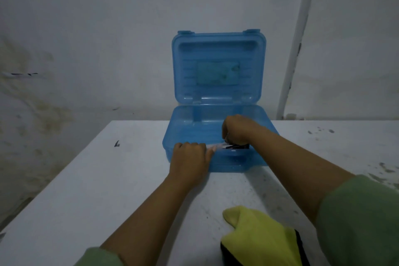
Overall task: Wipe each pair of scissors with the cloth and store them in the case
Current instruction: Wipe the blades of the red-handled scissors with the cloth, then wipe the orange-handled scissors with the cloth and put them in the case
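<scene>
While hands hold scissors (234,147), blue case (254,157) gapes.

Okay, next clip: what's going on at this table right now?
A person is working at an open blue case on a white table. Both hands are at its front edge: the right hand grips the dark handle end of a pair of scissors, and the left hand holds the blade end. The scissors sit at the rim, apparently going in. The yellow cloth lies set aside on the table, near the person.
</scene>
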